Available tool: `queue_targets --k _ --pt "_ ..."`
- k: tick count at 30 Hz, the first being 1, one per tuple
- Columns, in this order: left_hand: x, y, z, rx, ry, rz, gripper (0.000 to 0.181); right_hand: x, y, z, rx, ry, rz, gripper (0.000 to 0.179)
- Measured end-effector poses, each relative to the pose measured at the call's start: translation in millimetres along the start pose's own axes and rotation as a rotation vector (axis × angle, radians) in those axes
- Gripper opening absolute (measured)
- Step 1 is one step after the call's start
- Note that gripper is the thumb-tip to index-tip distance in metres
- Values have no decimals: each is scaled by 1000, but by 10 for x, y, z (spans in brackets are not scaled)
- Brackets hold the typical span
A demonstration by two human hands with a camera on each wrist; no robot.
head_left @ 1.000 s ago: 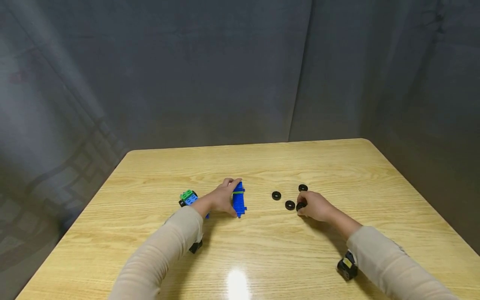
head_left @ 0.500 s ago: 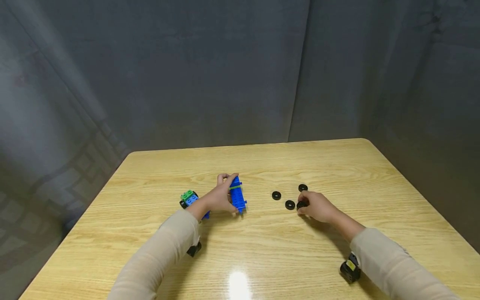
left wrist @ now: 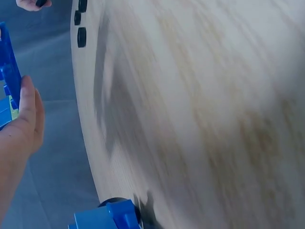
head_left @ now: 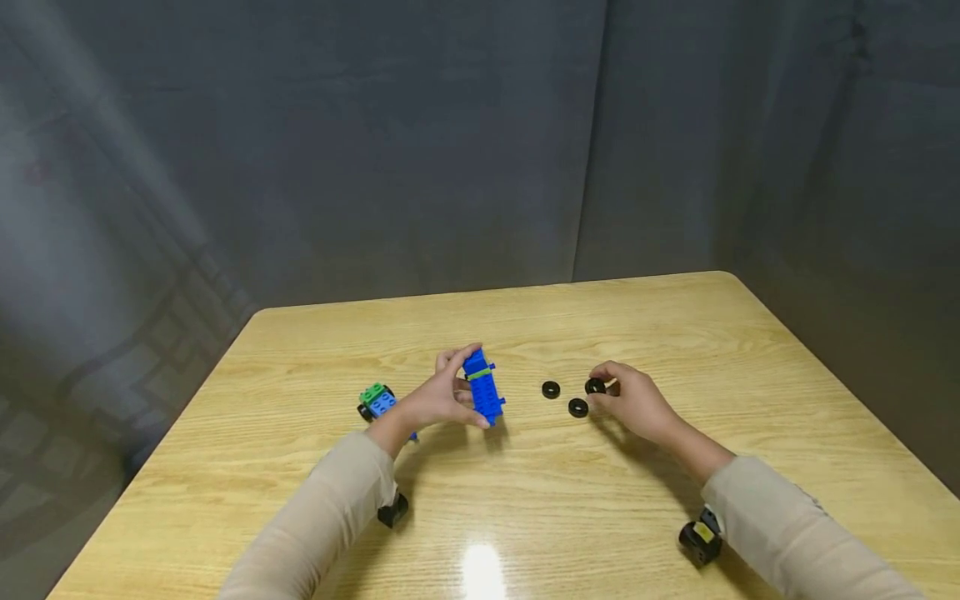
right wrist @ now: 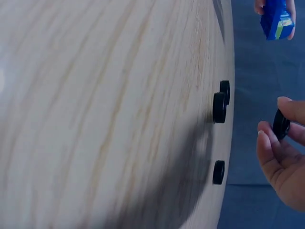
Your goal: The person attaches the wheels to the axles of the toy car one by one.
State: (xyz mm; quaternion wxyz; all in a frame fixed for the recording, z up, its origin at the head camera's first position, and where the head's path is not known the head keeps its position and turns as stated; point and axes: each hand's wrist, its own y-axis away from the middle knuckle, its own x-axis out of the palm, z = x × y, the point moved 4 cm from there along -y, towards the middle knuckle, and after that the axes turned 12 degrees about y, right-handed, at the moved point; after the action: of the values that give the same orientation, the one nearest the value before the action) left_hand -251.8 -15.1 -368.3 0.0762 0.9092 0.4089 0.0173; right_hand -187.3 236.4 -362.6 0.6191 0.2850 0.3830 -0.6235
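Observation:
My left hand (head_left: 438,402) grips a blue toy car base (head_left: 485,396) by its two ends, thumb at the near end. The base is tilted above the table, with a green-yellow strip across it and small pegs on its right side. My right hand (head_left: 639,408) pinches a black toy tire (right wrist: 281,124) between thumb and fingers, raised off the table. Two more tires lie flat between the hands: one tire (head_left: 551,390) farther left, another tire (head_left: 578,407) nearer. A third loose tire (right wrist: 218,172) shows in the right wrist view; the right hand hides it from the head view.
A green and blue brick vehicle (head_left: 378,402) with black wheels stands left of my left forearm, which partly covers it. All this rests on a light wooden table (head_left: 525,517). Grey curtains (head_left: 420,150) surround its back and sides.
My left hand has lifted the blue car base off the table, tilting it and shifting it slightly right. The right hand has raised one tire and moved a little up and left.

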Motion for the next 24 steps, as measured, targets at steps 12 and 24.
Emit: queue_targets --k 12,24 --pt "95 87 -89 62 7 85 89 3 16 111 -45 -2 -71 29" --pt "128 96 -123 99 27 29 59 44 2 240 -44 -101 -100 30"
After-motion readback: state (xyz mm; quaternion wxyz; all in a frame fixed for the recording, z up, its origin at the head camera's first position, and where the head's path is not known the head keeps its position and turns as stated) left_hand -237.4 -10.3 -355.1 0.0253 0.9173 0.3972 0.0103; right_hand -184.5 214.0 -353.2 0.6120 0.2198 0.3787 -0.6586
